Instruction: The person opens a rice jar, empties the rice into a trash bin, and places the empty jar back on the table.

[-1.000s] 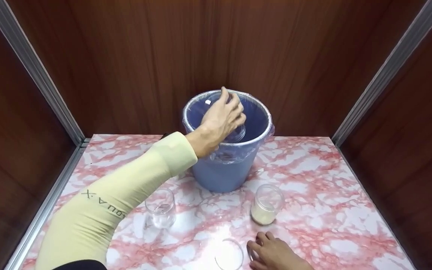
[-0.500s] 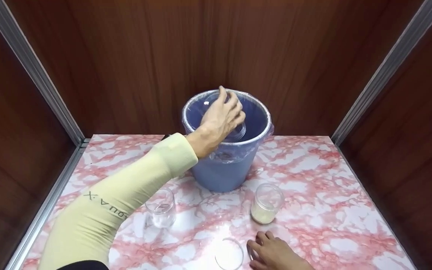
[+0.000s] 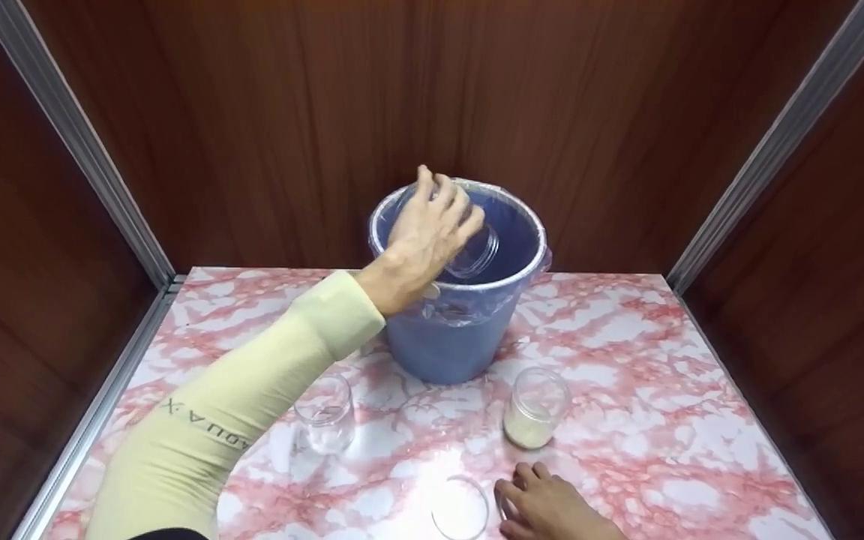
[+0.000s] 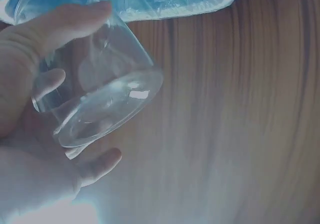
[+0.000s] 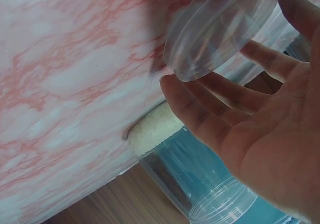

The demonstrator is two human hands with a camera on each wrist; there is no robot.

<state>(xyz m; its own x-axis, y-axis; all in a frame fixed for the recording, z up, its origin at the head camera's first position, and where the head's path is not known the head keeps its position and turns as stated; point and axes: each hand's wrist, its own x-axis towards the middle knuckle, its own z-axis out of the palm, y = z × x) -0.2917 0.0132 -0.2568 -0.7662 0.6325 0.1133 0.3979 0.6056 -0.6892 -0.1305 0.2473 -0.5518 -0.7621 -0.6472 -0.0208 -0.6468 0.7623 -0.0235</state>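
Observation:
My left hand (image 3: 432, 232) grips a clear plastic jar (image 4: 110, 83) over the mouth of a blue bin (image 3: 443, 352). The jar is tilted, its open end towards the bin and its base turned back; I see nothing inside it. Low in the head view, my right hand (image 3: 548, 502) holds a clear round lid (image 5: 225, 33) by its edge, between thumb and fingers. Just beyond that hand stands a clear jar with pale contents (image 3: 533, 409) in its lower part. Another clear jar (image 3: 327, 420), seemingly without contents, stands left, beside the sleeve.
A transparent liner (image 3: 469, 311) folds over the bin's rim. A second clear round lid (image 3: 460, 510) lies on the red-and-white marbled table (image 3: 627, 420), left of my right hand. Brown wood panels (image 3: 289, 135) enclose the back and sides.
My left hand has shifted slightly up and to the left, and the jar in it has turned a little. The right hand and the things on the table stay where they were.

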